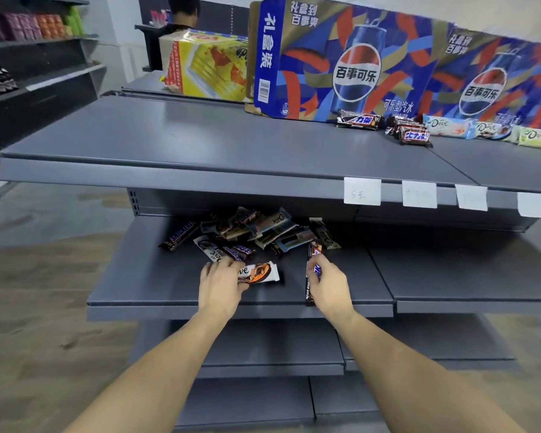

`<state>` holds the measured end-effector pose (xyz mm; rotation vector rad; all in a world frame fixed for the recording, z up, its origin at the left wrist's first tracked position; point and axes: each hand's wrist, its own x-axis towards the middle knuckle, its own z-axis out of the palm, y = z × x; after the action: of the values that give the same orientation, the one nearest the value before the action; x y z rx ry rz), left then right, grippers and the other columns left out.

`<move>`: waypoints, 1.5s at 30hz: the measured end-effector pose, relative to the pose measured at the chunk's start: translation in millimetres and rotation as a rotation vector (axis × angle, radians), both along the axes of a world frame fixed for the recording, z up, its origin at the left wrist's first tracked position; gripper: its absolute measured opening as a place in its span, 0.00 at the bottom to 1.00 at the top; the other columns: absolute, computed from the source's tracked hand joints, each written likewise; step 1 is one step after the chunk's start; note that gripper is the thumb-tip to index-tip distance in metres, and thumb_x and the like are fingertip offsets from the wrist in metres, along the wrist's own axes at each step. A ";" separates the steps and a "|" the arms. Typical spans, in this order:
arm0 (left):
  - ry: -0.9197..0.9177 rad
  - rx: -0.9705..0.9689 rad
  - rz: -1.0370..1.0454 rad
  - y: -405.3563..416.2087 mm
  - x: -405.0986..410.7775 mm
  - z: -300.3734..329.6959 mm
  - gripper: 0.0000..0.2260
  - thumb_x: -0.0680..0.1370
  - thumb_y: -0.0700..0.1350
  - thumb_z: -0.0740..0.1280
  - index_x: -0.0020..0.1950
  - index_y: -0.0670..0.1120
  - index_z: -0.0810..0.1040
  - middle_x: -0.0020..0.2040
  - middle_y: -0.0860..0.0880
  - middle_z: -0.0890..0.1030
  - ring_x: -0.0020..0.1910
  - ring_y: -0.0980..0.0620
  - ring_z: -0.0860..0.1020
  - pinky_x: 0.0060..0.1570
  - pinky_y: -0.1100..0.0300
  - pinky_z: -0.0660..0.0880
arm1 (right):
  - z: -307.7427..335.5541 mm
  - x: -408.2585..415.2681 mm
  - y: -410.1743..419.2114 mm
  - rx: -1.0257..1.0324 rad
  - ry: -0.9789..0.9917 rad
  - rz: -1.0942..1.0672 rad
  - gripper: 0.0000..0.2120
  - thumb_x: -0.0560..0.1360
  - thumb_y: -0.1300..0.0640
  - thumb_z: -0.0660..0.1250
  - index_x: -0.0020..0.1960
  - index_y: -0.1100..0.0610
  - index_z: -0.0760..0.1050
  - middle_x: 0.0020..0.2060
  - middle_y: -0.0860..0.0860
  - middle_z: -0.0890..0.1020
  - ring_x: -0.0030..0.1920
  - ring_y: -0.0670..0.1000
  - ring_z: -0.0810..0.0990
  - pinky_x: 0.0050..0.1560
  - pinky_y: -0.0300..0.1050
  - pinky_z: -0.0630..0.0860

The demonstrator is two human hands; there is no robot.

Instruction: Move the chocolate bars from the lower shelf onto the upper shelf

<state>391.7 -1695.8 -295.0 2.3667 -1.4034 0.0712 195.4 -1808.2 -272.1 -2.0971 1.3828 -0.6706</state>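
Nearest the camera, two bare forearms reach over the front lip of the grey metal lower shelf (156,285). The left hand (221,282) curls its fingers onto one end of a white-and-orange Dove chocolate bar (260,272) lying flat on the shelf; the letters "ve" show beside the fingers. The right hand (327,284) grips a dark brown Snickers bar (313,260) held lengthwise, its far end pointing toward the back of the shelf.

Just behind both hands lies a loose heap of chocolate bars (253,231), still on the lower shelf: brown wrappers reading "Snickers" and pale or dark wrappers reading "Dove", overlapping at many angles.

Above, the grey metal upper shelf (185,142) carries four white paper price tags (362,191) on its front edge; the leftmost has faint handwriting, not clearly legible. At the right rear of this shelf rest a few brown Snickers bars with Chinese lettering (414,134) and a row of pale Dove bars (481,129). Behind them stand large blue Pepsi cartons (356,60) printed "百事可乐" and "礼盒装", with a yellow cardboard box (206,67) further left.
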 end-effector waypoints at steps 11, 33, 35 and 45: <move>-0.065 0.011 0.060 0.3 -16.7 18.5 0.21 0.75 0.52 0.71 0.68 0.53 0.73 0.62 0.54 0.74 0.62 0.51 0.73 0.72 0.54 0.59 | -3.0 -11.3 -5.2 -0.041 -0.009 -0.046 0.22 0.75 0.63 0.65 0.63 0.42 0.73 0.44 0.48 0.77 0.42 0.49 0.78 0.44 0.45 0.76; -0.127 0.104 -0.028 -23.4 -93.9 42.7 0.18 0.75 0.50 0.71 0.64 0.54 0.75 0.60 0.53 0.73 0.58 0.51 0.75 0.75 0.52 0.54 | 14.7 -94.6 -19.1 -0.352 0.370 0.091 0.14 0.75 0.49 0.70 0.60 0.47 0.76 0.50 0.46 0.78 0.50 0.51 0.76 0.47 0.44 0.72; -0.131 0.106 -0.080 -38.0 -115.8 47.3 0.19 0.75 0.51 0.70 0.65 0.54 0.74 0.60 0.53 0.72 0.58 0.52 0.75 0.75 0.51 0.53 | 17.1 -121.7 -26.5 -0.325 0.366 0.043 0.14 0.76 0.49 0.69 0.61 0.47 0.76 0.51 0.46 0.78 0.51 0.51 0.75 0.47 0.45 0.74; -0.220 0.034 -0.348 -110.8 -254.1 72.3 0.17 0.75 0.51 0.69 0.64 0.55 0.75 0.58 0.54 0.73 0.57 0.55 0.75 0.75 0.52 0.51 | 43.4 -267.9 -57.9 -0.329 0.336 -0.191 0.13 0.77 0.51 0.68 0.60 0.47 0.76 0.52 0.46 0.77 0.51 0.51 0.75 0.43 0.44 0.74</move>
<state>137.5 -1806.6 -222.7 2.1558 -1.9143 0.2197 -72.5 -1866.1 -228.7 -2.4414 1.7741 -0.6814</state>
